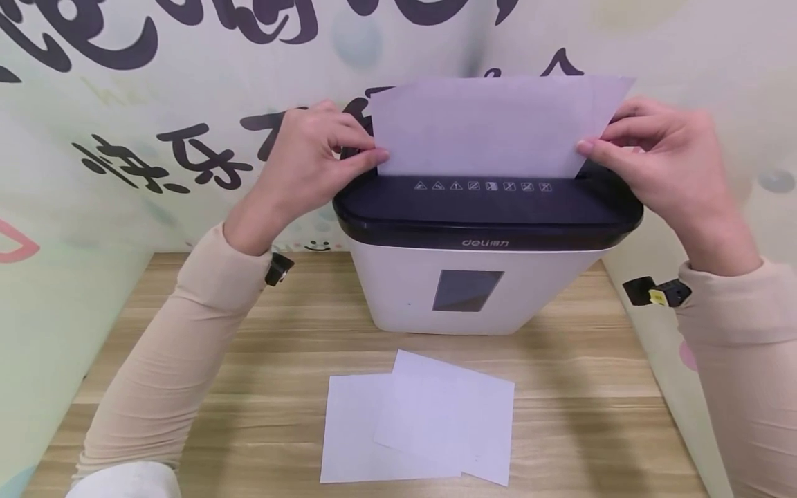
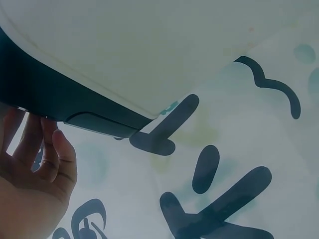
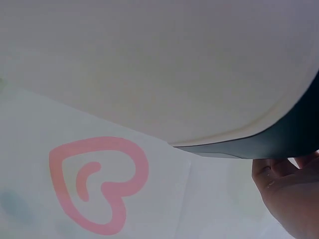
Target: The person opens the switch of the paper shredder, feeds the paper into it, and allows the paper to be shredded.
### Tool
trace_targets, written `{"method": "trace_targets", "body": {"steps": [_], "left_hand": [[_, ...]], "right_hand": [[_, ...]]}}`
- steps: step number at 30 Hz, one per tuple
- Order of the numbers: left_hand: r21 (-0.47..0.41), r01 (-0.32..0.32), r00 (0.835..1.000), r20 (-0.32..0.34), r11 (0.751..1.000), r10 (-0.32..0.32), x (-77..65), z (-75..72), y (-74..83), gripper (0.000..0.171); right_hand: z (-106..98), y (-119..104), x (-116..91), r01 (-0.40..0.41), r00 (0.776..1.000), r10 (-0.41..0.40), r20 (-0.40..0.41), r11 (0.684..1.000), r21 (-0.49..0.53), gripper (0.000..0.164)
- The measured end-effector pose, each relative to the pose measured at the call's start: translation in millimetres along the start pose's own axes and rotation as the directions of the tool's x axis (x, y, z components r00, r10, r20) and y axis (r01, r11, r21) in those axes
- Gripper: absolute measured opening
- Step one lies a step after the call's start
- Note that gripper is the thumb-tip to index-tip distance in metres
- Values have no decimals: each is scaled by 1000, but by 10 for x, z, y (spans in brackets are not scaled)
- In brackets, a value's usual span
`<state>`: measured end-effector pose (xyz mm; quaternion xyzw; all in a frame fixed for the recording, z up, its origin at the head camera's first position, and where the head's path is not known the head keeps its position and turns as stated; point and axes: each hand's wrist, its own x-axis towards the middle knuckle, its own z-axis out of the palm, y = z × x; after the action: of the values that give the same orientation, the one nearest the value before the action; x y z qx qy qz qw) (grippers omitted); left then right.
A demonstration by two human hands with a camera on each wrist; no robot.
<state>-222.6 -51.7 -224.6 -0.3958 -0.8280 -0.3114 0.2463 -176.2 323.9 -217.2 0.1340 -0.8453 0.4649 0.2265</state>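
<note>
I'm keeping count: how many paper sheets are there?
3: one held sheet between the left hand and right hand at the shredder; a left sheet and overlapping right sheet on the table. More may be hidden.

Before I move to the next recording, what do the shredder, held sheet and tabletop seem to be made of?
Shredder: likely molded plastic, smooth rounded casing, faint sheen on the black rim.
Held sheet: matte paper, it seems; thin, without shine.
Tabletop: wood-look, fairly matte, streaky grain; real wood or laminate, I can't tell.
</note>
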Motion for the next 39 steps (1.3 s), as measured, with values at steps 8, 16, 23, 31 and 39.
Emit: {"method": "trace_targets", "body": {"steps": [8, 16, 23, 31, 39], "left_hand": [[-21, -74, 996, -42, 997, 73, -60, 59, -55, 8], [-34, -97, 994, -56, 995, 95, -86, 74, -58, 9], [-57, -78, 996, -57, 995, 74, -76, 76, -47, 9], [-42, -62, 997, -47, 997, 60, -76, 61, -38, 11], [-24, 23, 1000, 5, 999, -22, -68, 25, 12, 5]], "right_hand": [[29, 33, -53, -23, 1000, 23, 20, 999, 27, 14], [58, 77, -94, -16, 999, 16, 46, 1000, -5, 12], [69, 96, -103, -11, 998, 13, 54, 999, -32, 13], [88, 96, -102, -26, 998, 28, 49, 999, -30, 12], [84, 96, -94, 6, 997, -4, 71, 1000, -21, 10]]}}
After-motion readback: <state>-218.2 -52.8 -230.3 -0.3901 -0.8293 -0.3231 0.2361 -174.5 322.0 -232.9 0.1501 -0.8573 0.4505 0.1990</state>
